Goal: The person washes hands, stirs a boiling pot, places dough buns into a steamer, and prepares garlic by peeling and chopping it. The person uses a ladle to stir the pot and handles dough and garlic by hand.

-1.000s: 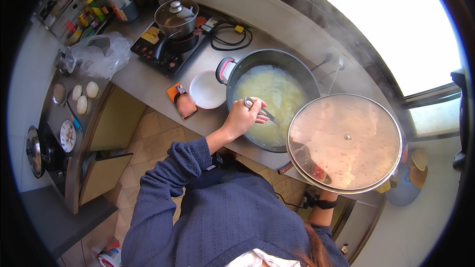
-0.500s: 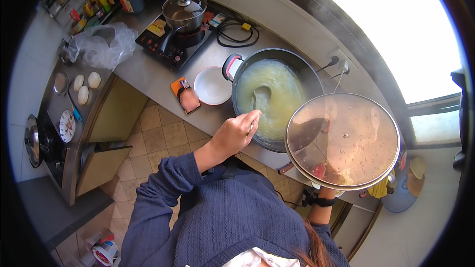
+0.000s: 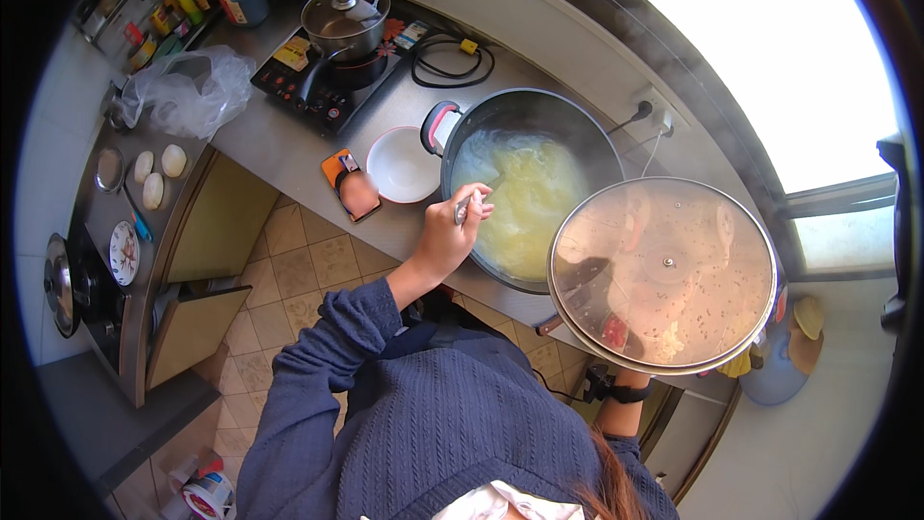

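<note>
My left hand [image 3: 448, 239] is closed around the metal handle of a ladle [image 3: 463, 211], over the near left rim of a large dark pot [image 3: 602, 140]. Cloudy yellowish-green liquid [image 3: 529, 207] swirls inside, and the ladle's lower end is lost in it. My right hand [image 3: 664, 339] is beneath a big round glass lid [image 3: 635, 250] with a metal rim, held tilted at the pot's right side. The lid blurs that hand's fingers, but it appears to grip the lid from below. Droplets cover the glass. A white bowl [image 3: 402, 166] stands left of the pot.
A phone [image 3: 337, 169] lies beside the bowl. Farther back, a lidded saucepan [image 3: 346, 29] sits on a black induction cooker [image 3: 279, 82], with a coiled cable [image 3: 452, 79] nearby. On the left counter are a plastic bag [image 3: 192, 87], several white eggs [image 3: 173, 160] and a patterned plate [image 3: 123, 250].
My left hand has moved slightly left and up with the ladle, whose bowl no longer shows in the liquid. The lid stays in nearly the same place.
</note>
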### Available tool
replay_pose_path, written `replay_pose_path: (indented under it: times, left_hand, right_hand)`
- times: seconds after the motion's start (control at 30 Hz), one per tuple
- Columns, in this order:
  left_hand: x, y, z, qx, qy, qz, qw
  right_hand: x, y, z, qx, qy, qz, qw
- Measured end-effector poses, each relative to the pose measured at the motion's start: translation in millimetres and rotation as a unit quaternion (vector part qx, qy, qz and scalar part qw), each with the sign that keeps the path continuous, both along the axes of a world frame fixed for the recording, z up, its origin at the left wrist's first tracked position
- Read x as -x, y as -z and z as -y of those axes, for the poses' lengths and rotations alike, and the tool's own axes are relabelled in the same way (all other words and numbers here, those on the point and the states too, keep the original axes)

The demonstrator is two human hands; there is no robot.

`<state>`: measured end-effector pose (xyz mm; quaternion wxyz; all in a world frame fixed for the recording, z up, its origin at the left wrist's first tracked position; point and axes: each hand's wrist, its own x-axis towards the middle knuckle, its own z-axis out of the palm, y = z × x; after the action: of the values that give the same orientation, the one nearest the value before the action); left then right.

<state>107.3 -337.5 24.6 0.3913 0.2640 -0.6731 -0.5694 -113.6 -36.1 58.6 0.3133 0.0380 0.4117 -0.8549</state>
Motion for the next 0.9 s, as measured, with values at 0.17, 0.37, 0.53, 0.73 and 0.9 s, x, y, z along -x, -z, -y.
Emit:
replay_pose_path:
  times: [0.17, 0.37, 0.53, 0.73, 0.9]
  left_hand:
    - [-4, -7, -4, -0.068, 0.008, -0.015, 0.998]
    - [-12, -24, -15, -0.100, 0.028, -0.032, 0.994]
    - [-19, -40, -23, -0.044, 0.037, -0.057, 0.997]
    - [-32, -62, -29, 0.039, 0.066, -0.099, 0.992]
    - [-40, -66, -27, 0.233, 0.094, -0.125, 0.960]
  right_hand:
    - [1, 1, 3, 0.001, -0.004, -0.002, 1.000]
    - [3, 1, 9, 0.008, -0.010, -0.003, 1.000]
    - [3, 4, 11, 0.014, -0.011, -0.002, 1.000]
    - [3, 6, 11, 0.022, -0.012, -0.004, 1.000]
    - [6, 6, 13, 0.029, -0.012, -0.009, 0.999]
